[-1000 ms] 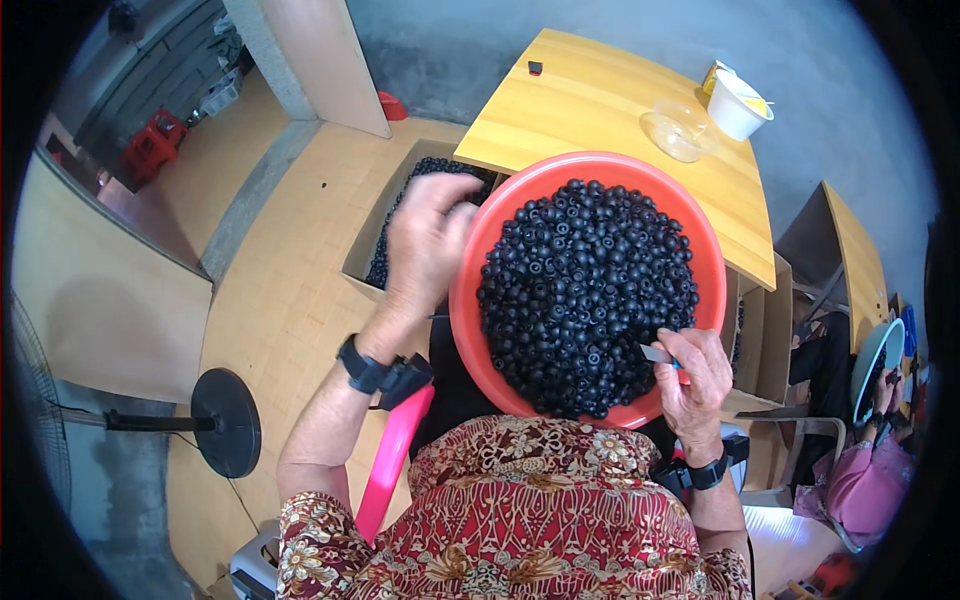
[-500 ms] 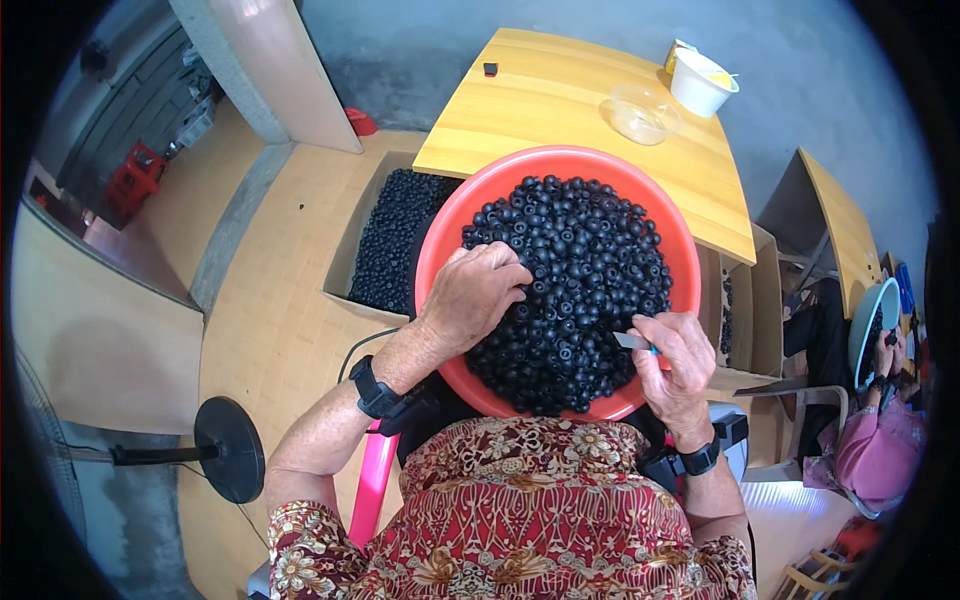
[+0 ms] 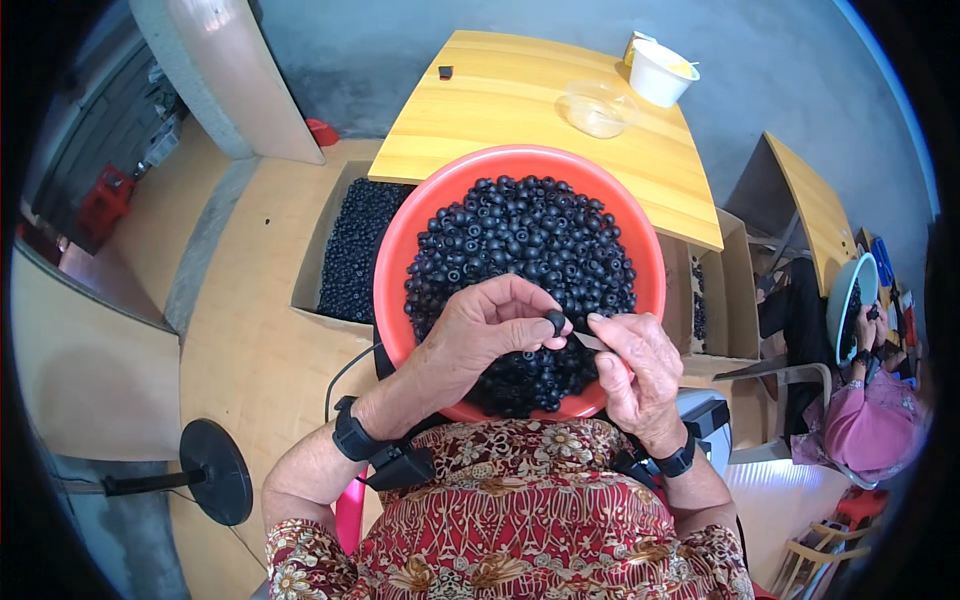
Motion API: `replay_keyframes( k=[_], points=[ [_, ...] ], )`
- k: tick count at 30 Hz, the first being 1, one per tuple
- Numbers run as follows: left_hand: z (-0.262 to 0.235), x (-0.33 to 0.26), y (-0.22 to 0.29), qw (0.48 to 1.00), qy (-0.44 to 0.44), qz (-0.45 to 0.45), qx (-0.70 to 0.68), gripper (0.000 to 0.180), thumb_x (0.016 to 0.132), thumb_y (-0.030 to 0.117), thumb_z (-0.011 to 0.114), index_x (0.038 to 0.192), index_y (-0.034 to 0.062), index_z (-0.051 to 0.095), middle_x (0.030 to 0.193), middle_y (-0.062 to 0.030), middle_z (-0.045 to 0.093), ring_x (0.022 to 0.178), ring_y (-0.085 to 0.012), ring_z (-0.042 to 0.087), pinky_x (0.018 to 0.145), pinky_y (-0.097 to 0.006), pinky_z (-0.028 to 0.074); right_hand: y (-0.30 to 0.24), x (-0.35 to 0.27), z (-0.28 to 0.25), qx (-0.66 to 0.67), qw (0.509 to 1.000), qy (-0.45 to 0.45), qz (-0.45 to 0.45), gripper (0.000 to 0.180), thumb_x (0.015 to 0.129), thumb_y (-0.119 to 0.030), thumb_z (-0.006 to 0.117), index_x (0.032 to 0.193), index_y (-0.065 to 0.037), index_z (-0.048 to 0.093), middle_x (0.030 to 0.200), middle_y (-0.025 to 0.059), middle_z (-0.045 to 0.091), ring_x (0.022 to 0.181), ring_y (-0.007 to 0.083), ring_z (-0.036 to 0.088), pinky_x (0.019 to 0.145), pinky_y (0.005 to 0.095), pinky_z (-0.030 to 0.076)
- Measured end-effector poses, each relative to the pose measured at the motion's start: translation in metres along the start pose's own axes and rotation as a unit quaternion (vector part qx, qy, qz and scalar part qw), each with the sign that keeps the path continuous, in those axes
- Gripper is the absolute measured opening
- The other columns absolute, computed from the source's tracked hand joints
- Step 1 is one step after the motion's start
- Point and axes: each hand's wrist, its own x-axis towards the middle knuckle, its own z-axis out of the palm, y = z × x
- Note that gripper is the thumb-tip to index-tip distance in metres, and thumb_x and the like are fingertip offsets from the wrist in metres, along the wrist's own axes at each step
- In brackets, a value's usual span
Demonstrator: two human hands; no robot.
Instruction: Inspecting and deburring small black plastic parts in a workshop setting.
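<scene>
Bare grey-blue wall (image 3: 340,70) and pale wooden floor (image 3: 245,300) surround the seated person. Between thumb and fingertips, the left hand (image 3: 472,332) clamps one black bead (image 3: 556,320), just above the near half of the basin. The right hand (image 3: 642,372) has its fingers closed around a small knife (image 3: 590,342), the blade pointing left, close to that bead; whether the two touch, I cannot tell. Just one bead is being worked, and a broad heap of loose beads (image 3: 530,235) is left in the red basin (image 3: 643,260). More dark beads fill the left box (image 3: 318,245); whether those are finished is not clear. Both forearms rise from the lower edge, elbows bent outward, wrists angled inward so the fingertips nearly meet. Farther out, the table (image 3: 480,120) bears a clear bowl (image 3: 600,108) and a white tub (image 3: 660,78); at right, a co-worker's pink sleeve (image 3: 868,430) shows beside a light blue basin (image 3: 838,312).
</scene>
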Motion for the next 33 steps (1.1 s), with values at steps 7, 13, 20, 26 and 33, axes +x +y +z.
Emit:
replay_keyframes(
  k=[7, 13, 20, 26, 33],
  points=[
    [0.011, 0.002, -0.009, 1.0, 0.006, 0.029, -0.006, 0.021, 0.094, 0.006, 0.07, 0.114, 0.0031, 0.065, 0.106, -0.0038, 0.07, 0.1, -0.0113, 0.067, 0.089, -0.026, 0.053, 0.002, -0.002, -0.003, -0.035, 0.999, 0.01, -0.022, 0.033, 0.082, -0.005, 0.073, 0.114, 0.002, 0.072, 0.09, 0.0133, 0.067, 0.073, 0.0259, 0.064, 0.063, 0.0349, 0.052],
    [0.017, 0.002, -0.013, 0.999, 0.014, 0.018, -0.037, 0.02, 0.093, 0.001, 0.069, 0.112, 0.0038, 0.066, 0.105, -0.0031, 0.069, 0.1, -0.0107, 0.065, 0.092, -0.027, 0.053, -0.001, -0.005, -0.005, -0.072, 0.993, -0.018, -0.094, 0.043, 0.077, -0.007, 0.078, 0.12, 0.0, 0.071, 0.095, 0.0102, 0.067, 0.07, 0.0222, 0.062, 0.059, 0.0334, 0.05],
    [0.017, 0.001, -0.018, 0.998, 0.007, 0.01, -0.054, 0.02, 0.093, -0.001, 0.068, 0.111, 0.0041, 0.065, 0.105, -0.0034, 0.069, 0.099, -0.011, 0.066, 0.092, -0.028, 0.054, 0.002, -0.003, -0.003, -0.063, 0.993, -0.018, -0.098, 0.048, 0.076, -0.005, 0.078, 0.123, 0.0, 0.07, 0.094, 0.0102, 0.066, 0.068, 0.0218, 0.061, 0.058, 0.0329, 0.049],
    [0.017, -0.001, -0.018, 0.999, -0.006, 0.009, -0.033, 0.02, 0.093, -0.001, 0.068, 0.112, 0.0037, 0.065, 0.106, -0.0034, 0.069, 0.1, -0.0105, 0.065, 0.092, -0.028, 0.055, 0.002, -0.004, -0.002, -0.064, 0.994, -0.023, -0.087, 0.048, 0.074, -0.005, 0.077, 0.122, -0.002, 0.071, 0.091, 0.0091, 0.066, 0.067, 0.0213, 0.06, 0.058, 0.0326, 0.049],
    [0.017, 0.0, -0.022, 0.997, 0.007, 0.016, -0.075, 0.021, 0.094, -0.001, 0.067, 0.114, 0.0025, 0.064, 0.107, -0.0048, 0.069, 0.099, -0.0126, 0.067, 0.092, -0.029, 0.056, 0.001, -0.004, -0.005, -0.072, 0.992, -0.028, -0.097, 0.049, 0.072, -0.005, 0.075, 0.121, -0.002, 0.072, 0.092, 0.0091, 0.067, 0.068, 0.0216, 0.061, 0.059, 0.0329, 0.05]
  ],
)
